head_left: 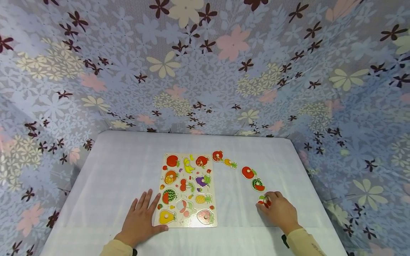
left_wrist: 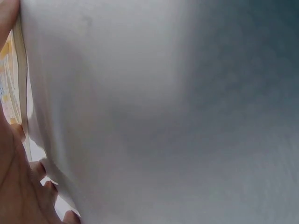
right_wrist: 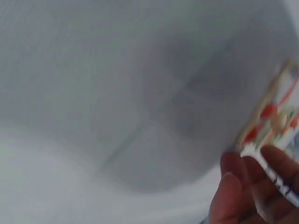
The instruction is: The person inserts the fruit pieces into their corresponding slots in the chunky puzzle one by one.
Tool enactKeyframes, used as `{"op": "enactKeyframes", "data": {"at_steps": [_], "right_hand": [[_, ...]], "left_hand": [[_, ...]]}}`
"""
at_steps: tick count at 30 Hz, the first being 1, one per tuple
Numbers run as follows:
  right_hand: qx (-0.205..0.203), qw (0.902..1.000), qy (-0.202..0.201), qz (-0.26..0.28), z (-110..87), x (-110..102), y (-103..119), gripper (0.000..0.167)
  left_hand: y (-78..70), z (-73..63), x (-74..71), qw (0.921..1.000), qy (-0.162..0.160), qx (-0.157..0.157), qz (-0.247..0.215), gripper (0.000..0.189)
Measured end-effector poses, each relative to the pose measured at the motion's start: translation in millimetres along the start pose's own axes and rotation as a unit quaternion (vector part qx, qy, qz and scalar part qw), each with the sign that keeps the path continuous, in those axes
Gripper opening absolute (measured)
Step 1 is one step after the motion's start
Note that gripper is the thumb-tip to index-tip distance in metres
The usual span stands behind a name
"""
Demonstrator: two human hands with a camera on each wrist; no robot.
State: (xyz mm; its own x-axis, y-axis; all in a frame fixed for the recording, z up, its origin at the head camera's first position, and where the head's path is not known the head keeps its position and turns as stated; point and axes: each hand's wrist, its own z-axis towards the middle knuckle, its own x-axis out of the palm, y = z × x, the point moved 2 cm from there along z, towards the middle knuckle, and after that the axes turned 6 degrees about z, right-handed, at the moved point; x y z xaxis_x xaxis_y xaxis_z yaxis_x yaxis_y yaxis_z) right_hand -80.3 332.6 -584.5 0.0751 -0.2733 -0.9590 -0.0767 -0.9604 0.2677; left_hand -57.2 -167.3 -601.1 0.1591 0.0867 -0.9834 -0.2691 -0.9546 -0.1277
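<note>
White cloth (head_left: pixel 125 163) underlies the pinched red and green piece (head_left: pixel 262 199).

No text, label, brand, number or sign can be read in any of the three views; the one mark that might be lettering is a small dark marking (head_left: pixel 317 248) on the beige fabric right sleeve (head_left: pixel 301 243), and it is too small and blurred in the head view to make out.
</note>
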Motion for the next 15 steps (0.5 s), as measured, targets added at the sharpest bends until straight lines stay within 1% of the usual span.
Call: {"op": "enactKeyframes", "data": {"at_steps": [3,6,9,12,15], "right_hand": [[-0.032,0.9989,0.024,0.023,0.6,-6.8,-4.9,0.064],[-0.093,0.9937,0.044,0.044,1.6,-13.0,-9.5,0.062],[-0.139,0.9882,0.058,0.032,3.2,-15.4,-11.7,0.061],[-0.158,0.9849,0.069,0.011,4.8,-14.7,-11.6,0.059],[-0.154,0.9850,0.078,-0.001,5.4,-13.3,-11.0,0.057]], "left_hand": [[1.1,0.3,1.4,1.0000,0.004,-0.001,0.003,0.117],[1.8,0.4,1.2,1.0000,0.002,-0.002,0.003,0.117],[2.0,0.7,1.0,1.0000,-0.001,-0.001,0.003,0.117],[1.9,0.7,2.1,1.0000,0.000,0.000,0.004,0.117],[1.7,0.7,3.9,1.0000,0.003,0.002,0.004,0.117]]}}
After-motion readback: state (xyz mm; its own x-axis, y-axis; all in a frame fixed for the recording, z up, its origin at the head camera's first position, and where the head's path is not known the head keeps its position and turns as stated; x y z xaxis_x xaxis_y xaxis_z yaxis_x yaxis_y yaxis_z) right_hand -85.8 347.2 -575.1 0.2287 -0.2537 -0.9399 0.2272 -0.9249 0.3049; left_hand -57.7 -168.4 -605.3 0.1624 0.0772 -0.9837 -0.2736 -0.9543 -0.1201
